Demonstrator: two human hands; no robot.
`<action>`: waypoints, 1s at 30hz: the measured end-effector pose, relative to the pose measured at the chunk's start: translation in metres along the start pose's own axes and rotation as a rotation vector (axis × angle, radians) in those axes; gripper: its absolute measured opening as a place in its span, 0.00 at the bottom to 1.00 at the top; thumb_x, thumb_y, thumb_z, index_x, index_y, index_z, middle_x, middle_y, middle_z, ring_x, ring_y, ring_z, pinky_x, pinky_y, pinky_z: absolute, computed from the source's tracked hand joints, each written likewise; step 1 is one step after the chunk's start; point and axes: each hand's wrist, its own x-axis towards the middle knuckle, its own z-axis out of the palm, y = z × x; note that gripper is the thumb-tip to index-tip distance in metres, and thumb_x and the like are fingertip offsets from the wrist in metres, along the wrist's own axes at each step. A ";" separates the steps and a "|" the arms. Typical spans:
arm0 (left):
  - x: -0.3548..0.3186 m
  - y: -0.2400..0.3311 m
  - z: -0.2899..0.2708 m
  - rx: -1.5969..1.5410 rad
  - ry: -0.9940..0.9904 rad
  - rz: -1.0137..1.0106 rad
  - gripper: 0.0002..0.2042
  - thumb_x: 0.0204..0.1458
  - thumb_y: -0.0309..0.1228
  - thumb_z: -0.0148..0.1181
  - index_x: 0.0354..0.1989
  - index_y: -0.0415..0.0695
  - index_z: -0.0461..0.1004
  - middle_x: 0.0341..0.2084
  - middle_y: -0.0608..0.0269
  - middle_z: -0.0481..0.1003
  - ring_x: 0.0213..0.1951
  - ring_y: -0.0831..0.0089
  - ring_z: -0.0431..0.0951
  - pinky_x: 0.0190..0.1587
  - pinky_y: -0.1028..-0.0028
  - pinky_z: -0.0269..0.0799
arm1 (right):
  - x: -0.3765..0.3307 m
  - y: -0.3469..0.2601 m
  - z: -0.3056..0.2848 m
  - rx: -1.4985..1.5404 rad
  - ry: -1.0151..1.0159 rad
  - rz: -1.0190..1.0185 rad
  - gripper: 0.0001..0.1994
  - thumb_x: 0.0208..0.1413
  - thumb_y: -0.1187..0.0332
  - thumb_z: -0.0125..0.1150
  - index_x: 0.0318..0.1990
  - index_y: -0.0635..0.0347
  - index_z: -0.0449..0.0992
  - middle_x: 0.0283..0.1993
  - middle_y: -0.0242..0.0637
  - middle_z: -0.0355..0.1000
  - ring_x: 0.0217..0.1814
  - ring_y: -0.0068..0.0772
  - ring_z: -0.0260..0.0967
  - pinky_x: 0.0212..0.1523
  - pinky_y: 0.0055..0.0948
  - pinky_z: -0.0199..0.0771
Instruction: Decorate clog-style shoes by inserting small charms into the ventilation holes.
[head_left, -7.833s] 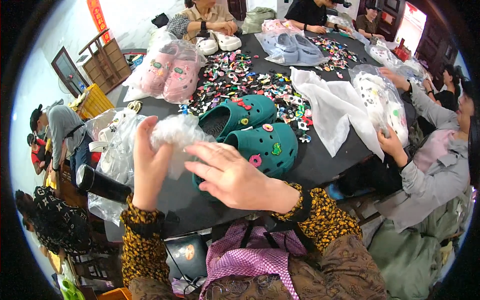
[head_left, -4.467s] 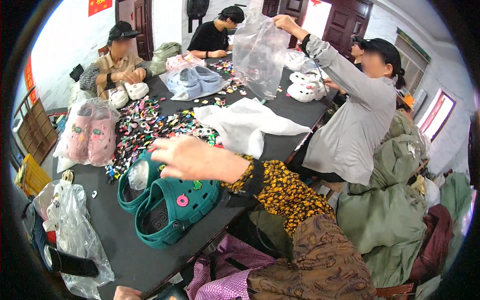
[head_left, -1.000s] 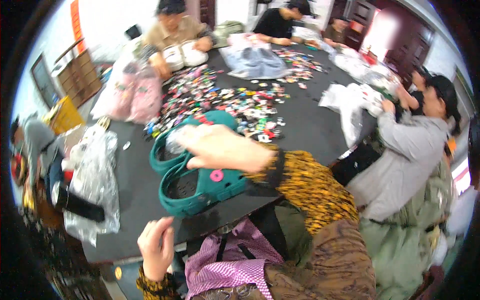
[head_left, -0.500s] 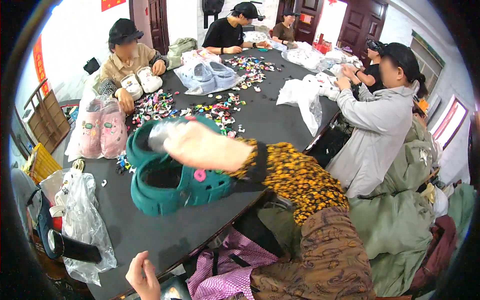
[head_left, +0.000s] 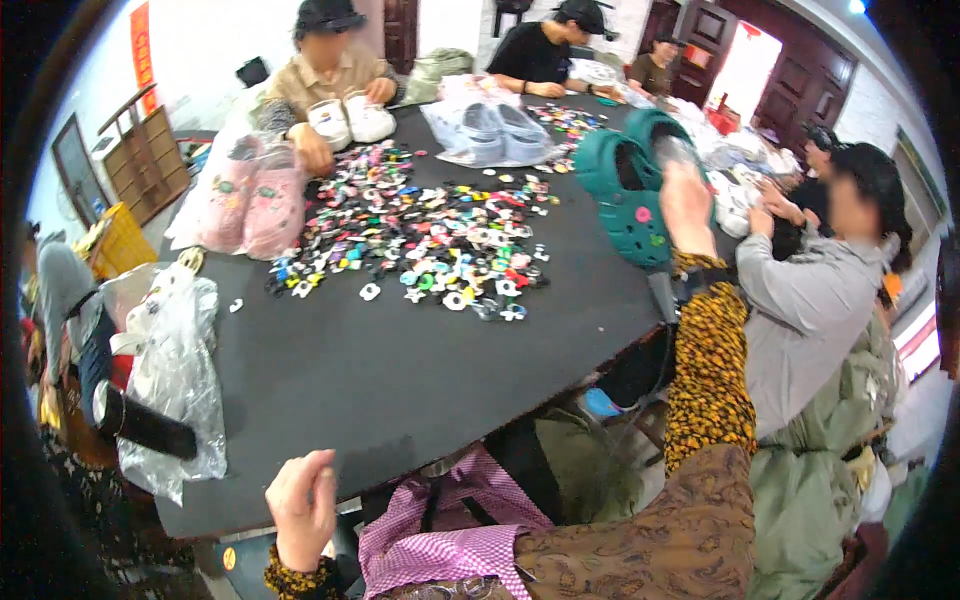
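A pair of dark green clogs [head_left: 625,210] hangs over the right side of the table, one shoe beside the other. My right hand [head_left: 687,205], on an outstretched arm, is closed around the far shoe's edge, with something clear and filmy near the fingers. A pink charm and a green charm sit on the near clog. My left hand [head_left: 302,505] is at the table's near edge, its fingers loosely bent and nothing visible in them. A large spread of small colourful shoe charms [head_left: 430,240] lies beyond it on the black table [head_left: 400,370].
Bagged pink clogs [head_left: 245,205] and a clear plastic bag [head_left: 180,370] lie on the left, near a black cylinder [head_left: 145,420]. Bagged grey-blue clogs [head_left: 495,130] sit farther back. A co-worker in a grey shirt [head_left: 820,300] is close to my right arm; others work across the table.
My right hand has carried the green clogs from the table's centre away to the right, uncovering the charms. The view has shifted too. My left hand stays near the table's edge.
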 end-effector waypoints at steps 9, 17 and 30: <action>0.012 0.000 0.028 0.087 -0.108 0.152 0.08 0.45 0.20 0.59 0.35 0.41 0.74 0.20 0.60 0.71 0.24 0.61 0.70 0.29 0.67 0.67 | -0.084 -0.042 -0.004 0.514 -0.125 -0.041 0.07 0.55 0.72 0.51 0.38 0.64 0.72 0.40 0.48 0.69 0.43 0.52 0.68 0.44 0.42 0.68; 0.010 -0.027 0.056 0.073 -0.068 0.077 0.07 0.45 0.18 0.58 0.33 0.39 0.75 0.24 0.56 0.71 0.29 0.58 0.71 0.34 0.66 0.68 | -0.178 -0.078 -0.027 0.749 -0.230 0.158 0.05 0.49 0.73 0.56 0.33 0.64 0.75 0.42 0.48 0.71 0.45 0.50 0.69 0.46 0.40 0.70; -0.005 -0.020 0.059 0.219 0.002 0.197 0.05 0.54 0.25 0.56 0.35 0.38 0.76 0.32 0.51 0.73 0.35 0.56 0.73 0.39 0.64 0.70 | -0.299 -0.051 -0.048 0.629 0.047 0.437 0.09 0.50 0.79 0.55 0.39 0.62 0.75 0.52 0.46 0.69 0.54 0.47 0.66 0.55 0.36 0.66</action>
